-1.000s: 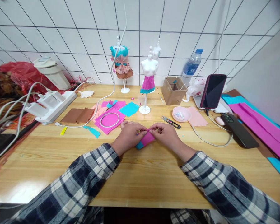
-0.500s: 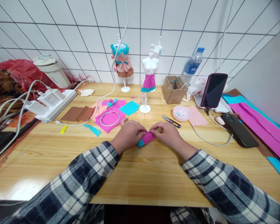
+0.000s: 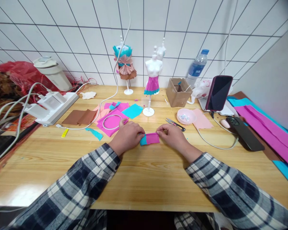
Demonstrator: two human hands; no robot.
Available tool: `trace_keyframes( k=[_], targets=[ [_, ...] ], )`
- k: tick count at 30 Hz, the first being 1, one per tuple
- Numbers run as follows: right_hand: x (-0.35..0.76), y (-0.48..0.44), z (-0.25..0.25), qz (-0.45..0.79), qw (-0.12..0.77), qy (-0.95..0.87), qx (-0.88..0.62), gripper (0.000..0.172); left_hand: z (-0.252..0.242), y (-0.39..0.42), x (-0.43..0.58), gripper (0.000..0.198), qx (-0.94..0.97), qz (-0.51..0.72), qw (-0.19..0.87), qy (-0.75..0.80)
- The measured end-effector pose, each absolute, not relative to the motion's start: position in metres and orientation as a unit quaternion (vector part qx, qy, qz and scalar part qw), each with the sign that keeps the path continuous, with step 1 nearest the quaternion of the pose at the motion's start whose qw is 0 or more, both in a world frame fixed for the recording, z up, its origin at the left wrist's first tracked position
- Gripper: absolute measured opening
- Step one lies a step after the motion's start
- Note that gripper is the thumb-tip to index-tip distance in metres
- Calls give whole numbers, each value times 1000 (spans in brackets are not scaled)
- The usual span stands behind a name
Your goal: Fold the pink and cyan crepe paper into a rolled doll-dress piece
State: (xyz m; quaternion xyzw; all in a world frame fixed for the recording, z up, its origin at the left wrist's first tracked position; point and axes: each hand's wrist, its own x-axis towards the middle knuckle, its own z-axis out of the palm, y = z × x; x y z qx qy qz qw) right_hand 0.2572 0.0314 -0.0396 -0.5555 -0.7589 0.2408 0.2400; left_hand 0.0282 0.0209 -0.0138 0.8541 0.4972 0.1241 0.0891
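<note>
A small strip of crepe paper [image 3: 152, 138], magenta with a blue left end, lies stretched between my hands just above the table. My left hand [image 3: 129, 135] pinches its blue end at the upper left corner. At the upper right corner, the fingertips of my right hand [image 3: 172, 136] close on the magenta edge. Behind the strip stands a white mini dress form [image 3: 154, 67] wearing a magenta skirt [image 3: 152, 85] with a blue hem. Thread snips [image 3: 175, 124] lie just beyond my right hand. Beyond my left hand, a metal ring [image 3: 112, 122] rests on magenta paper [image 3: 105, 129].
Farther back are a dressed form [image 3: 125, 65], a cardboard box [image 3: 179, 92] and a water bottle [image 3: 198, 66]. A pink bowl [image 3: 185, 117] of small shiny bits, phones [image 3: 219, 93] and paper strips [image 3: 273, 129] occupy the right. A power strip [image 3: 57, 108] with cables lies left.
My hands have moved apart along the strip's upper edge, the left one shifting leftward. The strip now lies straighter and more of its magenta part shows.
</note>
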Motion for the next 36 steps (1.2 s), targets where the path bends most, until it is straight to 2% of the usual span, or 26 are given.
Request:
trace_keyframes(
  k=[5, 12, 19, 23, 25, 28, 32, 36],
  targets=[
    [260, 32, -41, 244, 252, -760, -547, 18, -17, 22, 30, 19, 842, 139, 87, 513],
    [274, 28, -32, 266, 370, -694, -558, 31, 12, 38, -44, 36, 812, 213, 86, 536],
    [278, 27, -36, 275, 354, -691, -568, 30, 9, 43, -111, 30, 798, 40, 95, 594],
    [279, 28, -39, 278, 331, -694, -575, 31, 8, 40, -101, 20, 791, 15, 78, 607],
    [279, 28, -38, 281, 330, -695, -574, 31, 10, 39, -94, 19, 783, 42, 95, 613],
    [275, 24, -32, 257, 345, -704, -565, 29, 13, 33, -78, 25, 757, 146, 144, 620],
    [260, 10, -17, 205, 405, -720, -525, 27, 8, 13, -36, 31, 752, 298, 279, 517],
    [241, -9, -6, 280, 446, -709, -470, 48, -6, -11, 8, 29, 773, 323, 287, 465]
  ],
)
